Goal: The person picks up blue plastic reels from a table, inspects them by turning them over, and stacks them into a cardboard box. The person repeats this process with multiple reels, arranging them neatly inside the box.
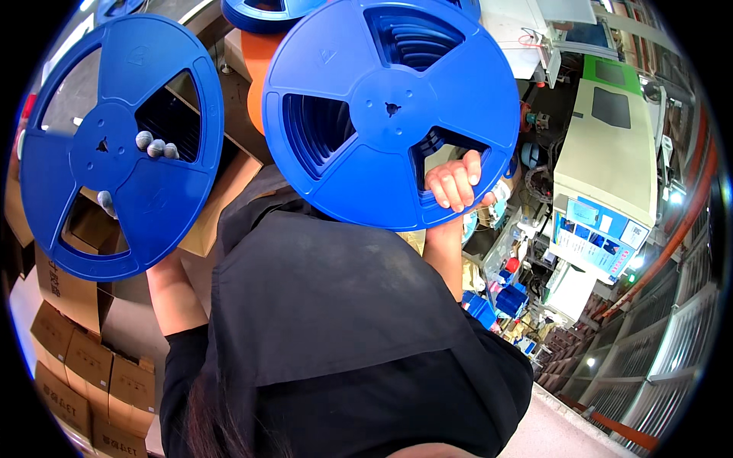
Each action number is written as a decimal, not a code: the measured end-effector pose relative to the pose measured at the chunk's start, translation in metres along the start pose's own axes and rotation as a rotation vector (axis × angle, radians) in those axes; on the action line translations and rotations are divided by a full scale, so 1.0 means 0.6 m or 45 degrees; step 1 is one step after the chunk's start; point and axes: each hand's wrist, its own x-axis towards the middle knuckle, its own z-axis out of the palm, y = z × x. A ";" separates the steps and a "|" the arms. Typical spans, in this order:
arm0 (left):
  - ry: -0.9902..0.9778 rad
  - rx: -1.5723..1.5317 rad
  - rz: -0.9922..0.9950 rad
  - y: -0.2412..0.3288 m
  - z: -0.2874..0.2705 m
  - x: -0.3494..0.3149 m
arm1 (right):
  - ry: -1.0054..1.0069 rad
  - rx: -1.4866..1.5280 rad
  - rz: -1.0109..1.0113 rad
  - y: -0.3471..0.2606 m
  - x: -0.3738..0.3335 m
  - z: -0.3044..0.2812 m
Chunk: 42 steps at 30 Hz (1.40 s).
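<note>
On the left, a blue plastic reel [141, 229] with three openings faces up. My left hand [156, 148] is closed on it from behind; its grey-covered fingertips come through one opening and the thumb through another, while the palm stays hidden. To the right is a stack of blue reels [321, 164], its round edges showing through the openings of the top one. My right hand [454, 183] curls its bare fingers through the lower right opening and grips the stack's near rim. Both forearms reach up past a dark apron.
More blue reels [263, 14] lie at the far edge, above an orange round object [255, 91]. An open cardboard box [221, 195] sits under and between the reels. Stacked cartons [88, 359] stand at lower left. A beige and green machine [611, 149] is at the right.
</note>
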 end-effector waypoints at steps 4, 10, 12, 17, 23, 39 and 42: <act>0.040 0.032 0.005 -0.005 0.003 -0.005 | -0.098 -0.025 0.018 0.002 0.017 0.005; 0.043 0.036 -0.014 -0.019 -0.003 -0.009 | -0.140 -0.090 0.080 0.004 0.048 0.026; 0.008 0.074 -0.041 -0.018 -0.002 -0.005 | -0.101 -0.114 0.085 0.004 0.052 0.034; 0.205 0.137 -0.180 -0.039 0.058 0.011 | 0.059 -0.138 0.086 0.005 0.070 0.055; 0.498 0.437 -0.412 -0.070 0.060 0.016 | 0.183 -0.114 0.106 0.025 0.088 0.037; 0.370 0.136 -0.751 -0.190 0.070 0.030 | 0.747 -0.517 0.680 0.135 0.100 0.102; 0.317 0.341 -0.641 -0.118 0.060 0.017 | 0.798 -0.453 0.599 0.105 0.067 0.070</act>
